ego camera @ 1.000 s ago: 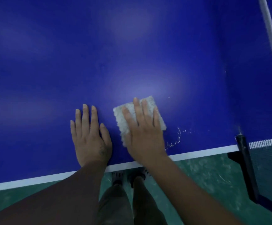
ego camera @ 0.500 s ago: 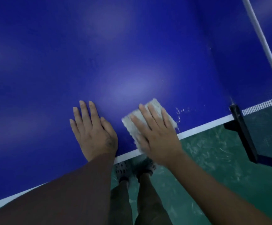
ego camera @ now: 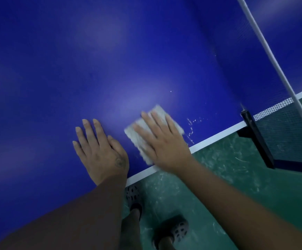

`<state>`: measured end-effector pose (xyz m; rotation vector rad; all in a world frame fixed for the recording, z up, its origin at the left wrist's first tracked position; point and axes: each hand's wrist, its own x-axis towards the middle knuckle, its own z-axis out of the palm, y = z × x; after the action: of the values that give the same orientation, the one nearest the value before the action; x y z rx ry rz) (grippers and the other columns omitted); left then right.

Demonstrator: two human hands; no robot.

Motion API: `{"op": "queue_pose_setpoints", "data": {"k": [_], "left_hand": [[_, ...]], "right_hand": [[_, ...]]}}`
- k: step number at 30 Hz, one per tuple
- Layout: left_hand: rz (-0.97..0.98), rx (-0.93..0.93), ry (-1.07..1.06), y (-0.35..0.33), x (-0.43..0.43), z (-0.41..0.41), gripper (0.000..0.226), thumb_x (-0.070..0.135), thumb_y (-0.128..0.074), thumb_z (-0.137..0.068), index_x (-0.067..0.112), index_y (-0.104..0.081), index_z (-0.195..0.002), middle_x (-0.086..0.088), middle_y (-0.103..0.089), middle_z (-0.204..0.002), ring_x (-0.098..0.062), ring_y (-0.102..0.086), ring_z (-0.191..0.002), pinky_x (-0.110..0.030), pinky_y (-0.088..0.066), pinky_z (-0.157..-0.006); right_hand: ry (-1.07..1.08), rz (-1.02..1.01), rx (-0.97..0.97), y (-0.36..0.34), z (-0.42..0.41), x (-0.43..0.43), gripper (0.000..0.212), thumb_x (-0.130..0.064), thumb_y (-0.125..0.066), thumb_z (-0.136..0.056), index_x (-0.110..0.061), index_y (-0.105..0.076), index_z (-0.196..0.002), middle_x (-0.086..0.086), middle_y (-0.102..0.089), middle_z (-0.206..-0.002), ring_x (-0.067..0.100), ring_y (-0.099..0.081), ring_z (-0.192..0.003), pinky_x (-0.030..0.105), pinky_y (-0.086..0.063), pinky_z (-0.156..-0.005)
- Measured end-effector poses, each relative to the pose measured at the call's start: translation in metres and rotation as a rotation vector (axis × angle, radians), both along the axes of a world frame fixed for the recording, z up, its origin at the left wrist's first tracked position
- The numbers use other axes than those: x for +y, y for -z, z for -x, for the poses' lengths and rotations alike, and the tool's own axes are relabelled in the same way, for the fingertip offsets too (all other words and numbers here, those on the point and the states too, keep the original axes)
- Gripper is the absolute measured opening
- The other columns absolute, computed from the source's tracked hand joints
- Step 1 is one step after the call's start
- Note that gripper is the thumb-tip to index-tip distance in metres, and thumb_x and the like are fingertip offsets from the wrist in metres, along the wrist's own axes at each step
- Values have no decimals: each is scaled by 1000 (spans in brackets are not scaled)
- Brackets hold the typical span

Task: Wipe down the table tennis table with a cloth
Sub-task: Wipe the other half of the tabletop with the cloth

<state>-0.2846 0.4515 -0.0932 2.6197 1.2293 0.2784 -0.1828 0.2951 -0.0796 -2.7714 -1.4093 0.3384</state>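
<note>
While pressing the white cloth (ego camera: 138, 141) flat under straight fingers of the right hand (ego camera: 164, 145), just inside the white edge line (ego camera: 217, 137) of the table tennis table (ego camera: 110, 60), risks sliding it overboard toward 5 o'clock. Braces with the left hand (ego camera: 101, 150), flat and empty, at 9 o'clock. Could snag the net post (ego camera: 254, 139) at 3 o'clock.

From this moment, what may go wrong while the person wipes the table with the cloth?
1. The cloth lies close to the table's white edge line. A stroke toward the person might drag it off onto the floor.
2. White specks sit just right of the cloth. A short stroke might miss or smear them.
3. The net post stands further right. A wide sweep of the right hand might knock it.
</note>
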Motion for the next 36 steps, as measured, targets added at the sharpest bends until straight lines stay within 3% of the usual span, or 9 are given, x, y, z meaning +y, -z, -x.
{"op": "queue_pose_setpoints", "data": {"k": [6,9,15,21,23,25,29,32,36], "left_hand": [[-25,-24,-1,6,0,1,58,22,-43,-112,9,-37,-168,-13,-28,-177,-35,-20,-166,-56,-12,-135],[-31,-33,-2,8,-1,1,58,22,-43,-112,9,-36,-168,-14,-28,-177,-36,-20,-166,-56,-12,-135],[-44,-28,-5,5,-2,1,58,23,-40,-112,10,-36,-168,-13,-28,-178,-36,-21,-166,-56,-13,-135],[-56,-28,-5,7,-1,2,58,24,-40,-112,11,-37,-168,-12,-29,-178,-35,-21,-166,-55,-13,-135],[-50,-28,-10,8,0,2,58,24,-40,-112,11,-37,-168,-11,-28,-178,-34,-21,-166,-55,-13,-136],[-45,-25,-10,9,0,1,58,25,-39,-112,11,-37,-168,-11,-28,-178,-35,-22,-166,-55,-13,-135],[-58,-25,-13,9,1,1,58,24,-41,-111,11,-38,-168,-12,-30,-177,-36,-24,-165,-54,-13,-136],[-75,-24,-12,9,0,1,57,23,-40,-112,11,-39,-167,-12,-30,-177,-35,-24,-165,-55,-15,-135],[-82,-25,-10,9,-1,1,57,23,-41,-111,11,-40,-167,-12,-31,-177,-35,-25,-165,-55,-16,-135]], "right_hand": [[356,13,-16,-8,-116,59,61,-54,-24,-112,-41,-12,-171,11,8,-180,35,8,-166,56,2,-133],[542,-42,-11,-7,-92,15,64,-52,-26,-113,-33,-11,-172,12,4,-180,34,6,-167,54,-3,-134],[469,-4,64,-8,53,-84,65,-44,-22,-113,-18,-16,-172,12,-4,-180,34,1,-167,63,-18,-131],[774,-3,-35,-2,-41,-22,68,-49,-22,-112,-22,-9,-173,14,4,-180,37,4,-166,58,-3,-133],[712,-12,-63,2,-36,16,70,-54,-18,-111,-23,-11,-173,17,0,-179,40,0,-166,58,-3,-133],[493,-73,-65,7,3,32,67,-52,-21,-112,-24,-19,-172,18,-7,-179,41,-3,-166,59,-8,-132],[242,-104,4,10,84,-33,63,-47,-44,-112,-29,-29,-170,12,-12,-179,36,-9,-166,60,-20,-131],[300,15,18,1,73,-88,62,-43,-31,-114,-28,-15,-172,12,-3,-180,37,-2,-166,67,-21,-128],[595,-20,-71,3,6,-36,62,-46,-22,-113,-24,-22,-171,17,-7,-179,39,-5,-166,64,-10,-132]]}}
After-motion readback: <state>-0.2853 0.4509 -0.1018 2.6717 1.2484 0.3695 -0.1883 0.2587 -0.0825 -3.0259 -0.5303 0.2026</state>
